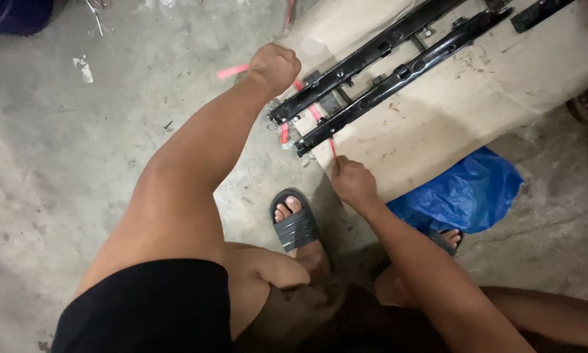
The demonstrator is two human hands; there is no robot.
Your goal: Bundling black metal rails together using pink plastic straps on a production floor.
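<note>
A beige upholstered seat base (477, 91) lies on the concrete floor with two black metal rails (385, 72) bolted across its underside. A thin red strap (313, 111) runs under the rail ends. My left hand (275, 65) is closed in a fist around one end of the red strap at the seat's left corner. My right hand (351, 180) pinches the strap's other end just below the nearer rail's tip. Clear plastic wrap shows around the rail ends.
A blue plastic bag (464, 193) lies on the floor beside the seat base. My foot in a dark slide sandal (295, 222) rests near the seat's edge, and a second sandalled foot (447, 238) peeks out under the bag. A dark object (13, 14) sits at the top left.
</note>
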